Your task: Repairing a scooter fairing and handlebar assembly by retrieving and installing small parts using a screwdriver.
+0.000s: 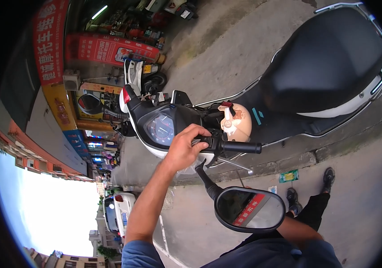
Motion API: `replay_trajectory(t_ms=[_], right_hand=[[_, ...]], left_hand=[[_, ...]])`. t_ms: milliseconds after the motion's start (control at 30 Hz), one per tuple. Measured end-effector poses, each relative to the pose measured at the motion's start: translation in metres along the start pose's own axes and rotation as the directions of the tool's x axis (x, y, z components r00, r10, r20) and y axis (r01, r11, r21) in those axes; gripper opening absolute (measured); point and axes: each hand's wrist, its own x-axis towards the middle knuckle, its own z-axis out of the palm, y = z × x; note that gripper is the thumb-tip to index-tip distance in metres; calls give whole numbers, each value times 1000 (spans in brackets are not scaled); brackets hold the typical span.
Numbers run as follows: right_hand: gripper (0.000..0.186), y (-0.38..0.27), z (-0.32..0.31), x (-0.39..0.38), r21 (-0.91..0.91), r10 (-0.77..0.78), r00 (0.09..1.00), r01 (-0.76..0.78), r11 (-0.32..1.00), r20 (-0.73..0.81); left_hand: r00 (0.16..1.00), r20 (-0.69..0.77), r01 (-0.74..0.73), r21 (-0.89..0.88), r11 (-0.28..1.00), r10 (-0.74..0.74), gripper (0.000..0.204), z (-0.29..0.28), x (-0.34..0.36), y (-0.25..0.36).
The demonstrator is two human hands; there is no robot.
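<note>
My left hand [188, 145] has its curled fingers gripping the switch housing [209, 139] on a white-and-black scooter's handlebar, beside the dashboard [157, 127]. The rubber grip [240, 147] and brake lever [240, 166] extend rightward from there. A black mirror [249, 208] on a curved stalk stands in front of my right forearm [298, 232] and hides my right hand. A thin rod shows just above that mirror, its far end hidden. A cream helmet [240, 127] rests behind the handlebar, near the black seat [322, 62].
Other scooters [146, 78] line shopfronts with red signs [108, 49] at upper left. A white car [121, 212] is at lower left. A low kerb [302, 158] crosses beside my feet [327, 178], near a green packet [288, 176] on the pavement.
</note>
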Motion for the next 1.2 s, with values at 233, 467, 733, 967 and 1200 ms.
replay_trajectory(t_ms=[233,467,733,967,1200], right_hand=[[15,-116,-37,-89,-407,-336,899,205,890,-282],[19,-287,42,-54,-806,-560,821,403,434,109],[45,-301,148,15,-898,-247,869,439,-17,429],[34,-296,167,44,-877,-196,878,368,-308,437],[33,-307,193,40,-845,-94,918,311,-436,386]], left_hand=[[996,-30,86,-68,994,-88,27,-8,-11,-7],[896,-336,215,-243,946,-290,18,-5,-36,-2],[423,-450,3,-868,497,-787,21,54,-122,19],[413,-275,-126,-962,244,-868,34,74,-140,27],[579,-247,-306,-949,73,-777,27,72,-141,0]])
